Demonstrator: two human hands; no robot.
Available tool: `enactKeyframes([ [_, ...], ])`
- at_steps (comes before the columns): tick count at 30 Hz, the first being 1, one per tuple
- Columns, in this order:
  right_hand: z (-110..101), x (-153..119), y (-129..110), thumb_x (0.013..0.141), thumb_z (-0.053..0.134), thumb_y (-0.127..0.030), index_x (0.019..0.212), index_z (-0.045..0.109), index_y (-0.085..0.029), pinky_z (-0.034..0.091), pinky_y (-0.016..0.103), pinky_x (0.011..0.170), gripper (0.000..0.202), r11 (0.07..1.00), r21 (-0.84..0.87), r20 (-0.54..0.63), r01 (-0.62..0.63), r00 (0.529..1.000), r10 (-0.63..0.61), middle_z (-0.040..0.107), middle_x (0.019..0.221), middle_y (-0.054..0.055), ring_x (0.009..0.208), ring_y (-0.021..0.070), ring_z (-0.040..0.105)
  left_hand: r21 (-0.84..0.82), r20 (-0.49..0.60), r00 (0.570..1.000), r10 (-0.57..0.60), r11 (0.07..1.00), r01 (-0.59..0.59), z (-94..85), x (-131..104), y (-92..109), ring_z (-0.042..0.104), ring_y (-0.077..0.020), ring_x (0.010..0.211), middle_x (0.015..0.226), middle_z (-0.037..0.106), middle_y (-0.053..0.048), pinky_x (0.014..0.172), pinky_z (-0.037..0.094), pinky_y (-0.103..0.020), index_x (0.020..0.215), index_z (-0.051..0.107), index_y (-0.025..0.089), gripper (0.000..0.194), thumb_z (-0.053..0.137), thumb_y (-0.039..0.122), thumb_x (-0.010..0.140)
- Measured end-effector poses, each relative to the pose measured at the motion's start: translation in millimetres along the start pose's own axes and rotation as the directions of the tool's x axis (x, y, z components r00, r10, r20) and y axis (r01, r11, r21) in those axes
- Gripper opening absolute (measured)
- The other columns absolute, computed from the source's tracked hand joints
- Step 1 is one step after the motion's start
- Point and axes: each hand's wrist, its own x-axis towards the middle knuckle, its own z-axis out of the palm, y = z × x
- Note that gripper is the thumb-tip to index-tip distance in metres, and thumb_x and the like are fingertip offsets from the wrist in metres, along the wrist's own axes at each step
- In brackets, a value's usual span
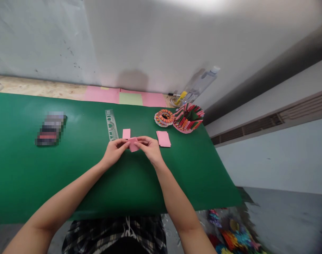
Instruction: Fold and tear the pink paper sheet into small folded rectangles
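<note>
A small piece of pink paper (134, 145) is pinched between my two hands, just above the green table covering. My left hand (115, 151) grips its left edge with thumb and fingers. On the other side, my right hand (149, 148) holds the right edge the same way. Just beyond the held piece lies another pink paper rectangle (126, 133). A stack of pink paper pieces (164, 139) rests to the right of my right hand. The clear plastic ruler (111, 124) lies beyond my left hand.
Folded-paper rings (164, 118) and a round holder of folded paper pieces (189, 118) stand at the right. Behind are pink sheets (103, 95), a tape roll, a yellow tool (181, 97) and a clear bottle (203, 84). A pixelated object (51, 128) lies left. Colourful paper items (233, 236) are below the table.
</note>
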Motion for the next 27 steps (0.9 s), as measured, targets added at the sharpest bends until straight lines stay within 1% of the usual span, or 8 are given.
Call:
enactKeyframes([
  [4, -1.3, 0.7, 1.7, 0.061, 0.077, -0.037, 0.087, 0.07, -0.018, 0.053, 0.036, 0.079, 0.032, 1.0, 0.0, 0.013, -0.003, 1.0, 0.003, 0.073, 0.081, 0.005, 0.077, 0.0199, 0.069, 0.017, 0.0, 1.0, 0.011, 1.0, -0.011, 0.1, -0.5, 1.2, 0.065, -0.0169, 0.071, 0.075, 0.071, -0.004, 0.071, 0.052, -0.029, 0.079, 0.07, 0.016, 0.024, 0.064, 0.038, 0.077],
  [8, -2.0, 0.9, 2.1, 0.059, 0.079, -0.035, 0.086, 0.07, -0.018, 0.053, 0.035, 0.076, 0.033, 1.0, -0.009, 0.038, -0.016, 0.999, 0.016, 0.073, 0.078, 0.004, 0.074, 0.0192, 0.068, 0.036, -0.006, 1.0, 0.023, 0.999, -0.023, -0.2, -0.5, 0.1, 0.064, -0.0168, 0.069, 0.074, 0.071, -0.003, 0.069, 0.052, -0.029, 0.077, 0.07, 0.015, 0.025, 0.061, 0.039, 0.078],
  [12, -0.6, 0.6, 2.3, 0.057, 0.08, -0.035, 0.086, 0.069, -0.018, 0.053, 0.034, 0.074, 0.035, 0.999, 0.0, 0.04, -0.034, 0.999, 0.034, 0.072, 0.075, 0.003, 0.069, 0.0181, 0.067, 0.046, -0.011, 1.0, 0.025, 0.999, -0.024, 0.1, -0.4, -1.5, 0.063, -0.0158, 0.068, 0.073, 0.069, -0.003, 0.067, 0.051, -0.028, 0.076, 0.068, 0.015, 0.024, 0.061, 0.039, 0.078],
  [15, 1.4, 0.3, 3.0, 0.057, 0.08, -0.034, 0.087, 0.069, -0.018, 0.052, 0.034, 0.073, 0.036, 0.999, 0.03, 0.025, -0.045, 0.999, 0.044, 0.071, 0.073, 0.003, 0.066, 0.0169, 0.066, -0.051, 0.007, 1.0, -0.003, 0.999, 0.004, 1.4, -0.5, -2.7, 0.063, -0.0155, 0.07, 0.074, 0.067, -0.002, 0.07, 0.052, -0.03, 0.079, 0.062, 0.016, 0.023, 0.069, 0.036, 0.071],
  [18, 2.9, -0.2, 2.7, 0.057, 0.08, -0.035, 0.088, 0.068, -0.019, 0.052, 0.033, 0.073, 0.036, 0.998, 0.051, 0.012, -0.036, 0.999, 0.036, 0.07, 0.073, 0.002, 0.067, 0.0163, 0.065, -0.167, 0.012, 0.999, -0.051, 0.985, 0.053, 2.9, -1.1, -4.2, 0.064, -0.0151, 0.071, 0.073, 0.064, 0.0, 0.07, 0.053, -0.03, 0.081, 0.054, 0.017, 0.033, 0.077, 0.032, 0.061],
  [20, 3.2, -0.7, 1.7, 0.058, 0.08, -0.035, 0.088, 0.068, -0.019, 0.051, 0.033, 0.075, 0.037, 0.998, 0.049, 0.051, -0.031, 0.998, 0.029, 0.071, 0.078, 0.003, 0.071, 0.0164, 0.065, -0.177, 0.027, 0.998, -0.062, 0.982, 0.066, 3.3, -2.0, -5.2, 0.063, -0.0141, 0.07, 0.072, 0.062, 0.001, 0.07, 0.053, -0.03, 0.078, 0.052, 0.017, 0.033, 0.076, 0.031, 0.062],
  [23, 3.1, -1.3, -0.1, 0.058, 0.079, -0.036, 0.085, 0.069, -0.019, 0.05, 0.031, 0.075, 0.033, 0.999, 0.003, 0.11, -0.036, 0.993, 0.036, 0.07, 0.081, 0.002, 0.075, 0.0162, 0.064, -0.141, 0.056, 0.998, -0.037, 0.989, 0.044, 3.3, -3.8, -5.8, 0.062, -0.0125, 0.068, 0.07, 0.059, 0.002, 0.07, 0.052, -0.029, 0.073, 0.048, 0.017, 0.028, 0.073, 0.029, 0.066],
  [27, 3.6, -1.3, -0.7, 0.062, 0.075, -0.04, 0.073, 0.069, -0.018, 0.047, 0.029, 0.07, 0.025, 0.998, -0.061, 0.069, -0.012, 0.997, 0.016, 0.067, 0.07, 0.0, 0.067, 0.0145, 0.061, -0.127, 0.087, 0.996, -0.02, 0.991, 0.031, 3.4, -6.0, -4.2, 0.063, -0.014, 0.068, 0.068, 0.061, 0.003, 0.07, 0.05, -0.03, 0.07, 0.038, 0.02, 0.033, 0.07, 0.03, 0.07],
])
